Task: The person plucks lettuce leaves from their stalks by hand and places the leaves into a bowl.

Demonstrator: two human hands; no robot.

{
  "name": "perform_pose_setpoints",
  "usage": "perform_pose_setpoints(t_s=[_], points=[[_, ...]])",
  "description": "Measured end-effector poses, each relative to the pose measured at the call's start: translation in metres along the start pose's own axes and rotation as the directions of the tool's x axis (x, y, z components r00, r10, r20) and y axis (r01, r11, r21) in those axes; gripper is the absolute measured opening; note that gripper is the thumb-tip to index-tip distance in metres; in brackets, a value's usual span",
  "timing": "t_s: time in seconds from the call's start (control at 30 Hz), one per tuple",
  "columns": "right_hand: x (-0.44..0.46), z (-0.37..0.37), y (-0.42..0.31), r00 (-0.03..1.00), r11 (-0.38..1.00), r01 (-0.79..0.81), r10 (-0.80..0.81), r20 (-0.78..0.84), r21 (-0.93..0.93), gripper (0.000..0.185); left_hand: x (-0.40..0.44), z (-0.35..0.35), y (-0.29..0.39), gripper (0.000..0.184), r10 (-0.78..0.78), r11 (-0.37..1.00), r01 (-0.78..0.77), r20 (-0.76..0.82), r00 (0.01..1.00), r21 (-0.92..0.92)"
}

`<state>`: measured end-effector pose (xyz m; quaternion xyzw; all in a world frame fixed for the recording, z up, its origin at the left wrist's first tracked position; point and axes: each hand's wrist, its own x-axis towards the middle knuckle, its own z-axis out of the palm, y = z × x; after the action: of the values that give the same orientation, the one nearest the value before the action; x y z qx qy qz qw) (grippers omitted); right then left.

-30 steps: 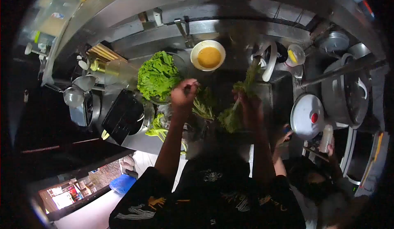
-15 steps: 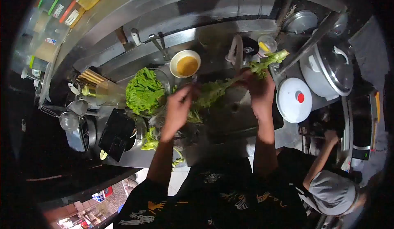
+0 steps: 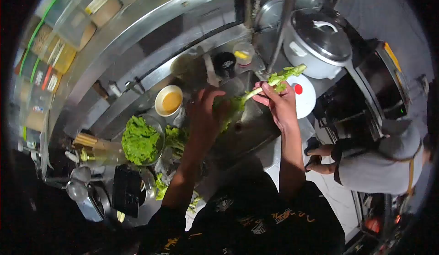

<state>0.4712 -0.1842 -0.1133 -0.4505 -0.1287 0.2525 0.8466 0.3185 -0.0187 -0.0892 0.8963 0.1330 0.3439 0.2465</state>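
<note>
Since the earlier frame your view has swung to the right, and the co-worker (image 3: pixel 377 163) on that side, one arm raised then, now stretches both forearms toward you. Your steel bench (image 3: pixel 308 130) runs across the scene, with the dark sink (image 3: pixel 256 134) set into it. Beyond the sink's right end stands the big white pot (image 3: pixel 301 55) under its metal lid (image 3: pixel 320 39). Just beside it lies a round white lid (image 3: pixel 305 106) with a red knob (image 3: pixel 298 89), partly behind your right hand (image 3: pixel 284 105). On your left, green lettuce (image 3: pixel 139 140) is heaped in a clear bowl (image 3: pixel 161 136). You have one long lettuce leaf (image 3: pixel 238 103) slanting over the sink, its upper end toward the pot. Your right hand holds it, thumb on the pale stalk, palm now turned up. Your left hand (image 3: pixel 203 111), in shadow, has its fingers bent by the leafy lower end; I cannot tell whether they grip it. Farther back, a white bowl (image 3: pixel 158 104) holds orange-yellow liquid (image 3: pixel 172 102). Loose greens (image 3: pixel 175 137) lie between the clear bowl and your left arm.
</note>
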Motion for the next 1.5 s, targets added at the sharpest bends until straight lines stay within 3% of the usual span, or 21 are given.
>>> perform_pose_setpoints(t_s=[0.1, 0.2, 0.3, 0.5, 0.6, 0.7, 0.8, 0.9, 1.0, 1.1, 1.2, 1.33, 1.5], points=[[-0.007, 0.003, -0.017, 0.994, 0.995, 0.092, -0.094, -0.064, -0.04, 0.016, -0.003, 0.009, 0.005, 0.029, 0.158, 0.985, -0.159, -0.024, 0.987, -0.064], [-0.009, 0.006, -0.024, 0.977, 0.982, 0.188, -0.19, -0.099, -0.036, 0.016, -0.003, 0.009, 0.017, 0.033, 0.196, 0.974, -0.19, 0.038, 0.98, -0.126], [-0.017, 0.019, -0.034, 0.96, 0.963, 0.25, -0.26, -0.103, -0.099, 0.017, -0.006, 0.01, 0.022, 0.035, 0.244, 0.969, -0.245, -0.012, 0.97, -0.043], [-0.023, 0.035, -0.027, 0.961, 0.974, 0.212, -0.222, -0.164, -0.077, 0.015, -0.009, 0.012, 0.018, 0.031, 0.251, 0.951, -0.233, -0.07, 0.966, 0.202], [-0.024, 0.036, -0.019, 0.947, 0.956, 0.265, -0.282, -0.152, -0.123, 0.016, -0.01, 0.011, 0.016, 0.025, 0.253, 0.953, -0.227, -0.114, 0.961, 0.199], [-0.029, 0.037, -0.021, 0.953, 0.947, 0.278, -0.292, -0.076, -0.162, 0.014, -0.014, 0.008, 0.011, 0.02, 0.165, 0.985, -0.159, -0.111, 0.98, 0.062], [-0.032, 0.034, -0.024, 0.955, 0.937, 0.297, -0.289, 0.069, -0.185, 0.013, -0.009, 0.002, 0.005, 0.018, -0.046, 0.963, 0.053, 0.034, 0.998, -0.264], [-0.029, 0.027, -0.023, 0.949, 0.934, 0.302, -0.276, 0.153, -0.189, 0.013, -0.009, -0.003, 0.01, 0.017, -0.275, 0.858, 0.325, 0.18, 0.945, -0.397], [-0.022, 0.022, -0.016, 0.946, 0.935, 0.307, -0.279, 0.167, -0.176, 0.017, -0.005, 0.002, 0.009, 0.021, -0.171, 0.938, 0.175, 0.038, 0.985, -0.298], [-0.019, 0.024, -0.015, 0.947, 0.933, 0.314, -0.297, 0.12, -0.176, 0.009, 0.0, -0.004, 0.018, 0.026, 0.235, 0.966, -0.227, -0.053, 0.971, 0.122], [-0.02, 0.032, -0.019, 0.947, 0.926, 0.322, -0.313, 0.078, -0.199, 0.011, -0.002, 0.003, 0.016, 0.026, 0.172, 0.982, -0.176, 0.07, 0.983, 0.066], [-0.013, 0.031, -0.015, 0.931, 0.888, 0.364, -0.347, 0.11, -0.281, 0.016, -0.005, 0.009, 0.012, 0.024, 0.163, 0.984, -0.167, 0.07, 0.984, 0.058], [-0.011, 0.025, -0.02, 0.934, 0.732, 0.352, -0.315, 0.168, -0.583, 0.018, -0.002, 0.01, 0.015, 0.02, 0.187, 0.982, -0.189, 0.129, 0.974, 0.003]])
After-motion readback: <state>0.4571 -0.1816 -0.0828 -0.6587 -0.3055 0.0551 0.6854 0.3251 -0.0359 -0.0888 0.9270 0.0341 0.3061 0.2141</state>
